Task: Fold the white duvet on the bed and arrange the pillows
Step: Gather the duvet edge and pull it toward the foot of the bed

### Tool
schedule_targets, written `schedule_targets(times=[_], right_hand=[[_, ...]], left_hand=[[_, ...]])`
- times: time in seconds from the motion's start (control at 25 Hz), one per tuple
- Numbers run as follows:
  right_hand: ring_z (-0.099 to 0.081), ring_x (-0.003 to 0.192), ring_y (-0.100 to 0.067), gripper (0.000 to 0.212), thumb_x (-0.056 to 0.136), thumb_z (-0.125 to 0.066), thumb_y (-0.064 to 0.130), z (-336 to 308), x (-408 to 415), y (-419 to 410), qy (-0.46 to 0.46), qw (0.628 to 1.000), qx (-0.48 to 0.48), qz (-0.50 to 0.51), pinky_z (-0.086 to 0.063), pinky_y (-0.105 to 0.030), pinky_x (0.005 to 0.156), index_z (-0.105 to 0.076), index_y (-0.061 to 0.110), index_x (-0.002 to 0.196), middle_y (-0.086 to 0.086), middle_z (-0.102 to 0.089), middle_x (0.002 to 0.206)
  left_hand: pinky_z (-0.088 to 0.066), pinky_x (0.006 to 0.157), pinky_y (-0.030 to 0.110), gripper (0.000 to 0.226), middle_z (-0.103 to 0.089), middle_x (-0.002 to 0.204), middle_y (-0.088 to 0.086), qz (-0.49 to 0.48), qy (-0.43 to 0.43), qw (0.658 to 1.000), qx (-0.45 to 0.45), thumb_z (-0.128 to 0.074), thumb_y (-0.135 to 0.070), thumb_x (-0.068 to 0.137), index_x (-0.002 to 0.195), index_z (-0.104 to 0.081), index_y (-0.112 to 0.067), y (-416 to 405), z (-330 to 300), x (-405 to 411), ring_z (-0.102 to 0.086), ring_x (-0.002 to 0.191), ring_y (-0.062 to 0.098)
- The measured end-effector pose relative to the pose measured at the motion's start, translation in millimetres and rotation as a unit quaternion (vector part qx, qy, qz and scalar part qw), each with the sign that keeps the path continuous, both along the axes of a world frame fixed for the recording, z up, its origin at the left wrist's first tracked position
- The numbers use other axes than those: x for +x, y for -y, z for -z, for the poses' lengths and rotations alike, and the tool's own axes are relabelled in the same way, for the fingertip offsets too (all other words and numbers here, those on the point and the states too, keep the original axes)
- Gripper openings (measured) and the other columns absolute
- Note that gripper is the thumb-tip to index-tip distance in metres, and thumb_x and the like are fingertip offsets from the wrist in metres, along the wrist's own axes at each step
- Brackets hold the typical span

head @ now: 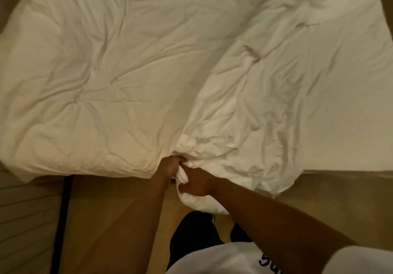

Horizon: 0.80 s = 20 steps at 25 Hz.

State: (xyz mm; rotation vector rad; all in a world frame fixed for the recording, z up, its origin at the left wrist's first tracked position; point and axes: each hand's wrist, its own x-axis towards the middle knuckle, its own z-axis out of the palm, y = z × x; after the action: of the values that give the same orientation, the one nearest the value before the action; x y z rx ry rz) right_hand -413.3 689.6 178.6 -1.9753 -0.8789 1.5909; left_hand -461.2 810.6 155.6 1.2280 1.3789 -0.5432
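Both hands at near edge of bed [350, 125]: left hand [170, 167] and right hand [196, 181] side by side, fingers curled tight round one bunched corner of white duvet [106, 72]. Duvet spread crumpled over left and middle of bed, one fold drawn diagonally toward hands; bare sheet exposed at right. Wooden floor [102, 220] below; no pillow identifiable with certainty.
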Motion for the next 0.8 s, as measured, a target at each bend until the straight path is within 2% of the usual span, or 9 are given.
schedule_targets(times=[0.08, 0.16, 0.28, 0.4, 0.48, 0.52, 0.64, 0.72, 0.8], right_hand=[[-0.048, 0.133, -0.024, 0.066, 0.093, -0.061, 0.038, 25, -10, -2, -0.022, 0.999, -0.046, -0.007, -0.036, -0.031, 0.11, -0.035, 0.019, 0.15, -0.007, -0.05, 0.146], [-0.051, 0.13, -0.023, 0.051, 0.097, -0.056, 0.037, 45, -9, 17, -0.032, 0.993, -0.107, 0.04, -0.039, -0.03, 0.103, -0.047, 0.019, 0.144, -0.006, -0.054, 0.142], [-0.064, 0.096, -0.022, 0.027, 0.096, -0.051, 0.027, 78, -1, 71, -0.005, 0.967, -0.186, 0.173, -0.048, -0.03, 0.081, -0.069, 0.01, 0.105, -0.009, -0.07, 0.108], [-0.059, 0.074, -0.017, 0.029, 0.095, -0.049, 0.024, 101, 13, 138, 0.008, 0.938, -0.243, 0.246, -0.046, -0.028, 0.065, -0.06, 0.009, 0.073, -0.004, -0.062, 0.077], [-0.06, 0.077, -0.019, 0.032, 0.096, -0.051, 0.027, 112, 25, 174, 0.012, 0.926, -0.266, 0.267, -0.05, -0.031, 0.07, -0.059, 0.01, 0.07, -0.006, -0.063, 0.076], [-0.062, 0.082, -0.022, 0.031, 0.095, -0.054, 0.033, 118, 31, 187, 0.014, 0.919, -0.272, 0.286, -0.053, -0.035, 0.076, -0.062, 0.011, 0.075, -0.009, -0.067, 0.082], [-0.063, 0.091, -0.025, 0.026, 0.092, -0.056, 0.043, 137, 45, 206, 0.022, 0.913, -0.279, 0.298, -0.049, -0.033, 0.081, -0.061, 0.02, 0.079, -0.006, -0.067, 0.093], [-0.062, 0.094, -0.025, 0.022, 0.094, -0.053, 0.033, 150, 52, 203, 0.027, 0.915, -0.273, 0.294, -0.05, -0.036, 0.086, -0.063, 0.017, 0.083, -0.005, -0.065, 0.096], [-0.062, 0.1, -0.026, 0.025, 0.095, -0.05, 0.029, 163, 58, 193, 0.034, 0.916, -0.264, 0.3, -0.049, -0.036, 0.088, -0.066, 0.011, 0.101, -0.007, -0.066, 0.105]], left_hand=[[-0.054, 0.087, 0.043, 0.025, -0.069, 0.099, 0.012, 0.003, -0.045, 0.998, -0.039, -0.064, -0.036, 0.089, 0.097, -0.066, -0.012, -7, 26, -26, -0.064, 0.093, 0.032], [-0.052, 0.087, 0.041, 0.035, -0.066, 0.111, 0.014, 0.033, -0.083, 0.994, -0.059, -0.063, -0.036, 0.09, 0.111, -0.063, -0.008, -5, 53, -44, -0.062, 0.102, 0.034], [-0.049, 0.095, 0.041, 0.051, -0.06, 0.127, 0.019, 0.138, -0.123, 0.983, -0.003, -0.063, -0.037, 0.088, 0.126, -0.057, -0.003, 2, 90, -57, -0.058, 0.111, 0.036], [-0.048, 0.101, 0.042, 0.054, -0.057, 0.132, 0.02, 0.193, -0.122, 0.973, 0.019, -0.063, -0.037, 0.086, 0.127, -0.054, -0.002, 19, 113, -53, -0.057, 0.114, 0.038], [-0.046, 0.102, 0.044, 0.073, -0.049, 0.137, 0.021, 0.201, -0.122, 0.97, 0.067, -0.069, -0.039, 0.079, 0.136, -0.044, -0.001, 34, 122, -46, -0.052, 0.119, 0.041], [-0.045, 0.101, 0.046, 0.075, -0.046, 0.136, 0.023, 0.245, -0.119, 0.953, 0.131, -0.071, -0.039, 0.078, 0.136, -0.041, -0.002, 39, 125, -42, -0.05, 0.12, 0.042], [-0.045, 0.084, 0.046, 0.054, -0.049, 0.119, 0.017, 0.458, -0.017, 0.827, 0.325, -0.073, -0.033, 0.078, 0.121, -0.049, -0.011, 44, 135, -28, -0.049, 0.108, 0.04], [-0.045, 0.078, 0.039, 0.039, -0.058, 0.111, 0.013, 0.544, 0.073, 0.795, 0.26, -0.07, -0.026, 0.08, 0.112, -0.055, -0.011, 51, 140, -15, -0.055, 0.103, 0.036], [-0.043, 0.079, 0.035, 0.03, -0.063, 0.113, 0.014, 0.623, 0.089, 0.76, 0.161, -0.063, -0.017, 0.085, 0.113, -0.058, -0.008, 70, 149, -11, -0.059, 0.105, 0.034]])
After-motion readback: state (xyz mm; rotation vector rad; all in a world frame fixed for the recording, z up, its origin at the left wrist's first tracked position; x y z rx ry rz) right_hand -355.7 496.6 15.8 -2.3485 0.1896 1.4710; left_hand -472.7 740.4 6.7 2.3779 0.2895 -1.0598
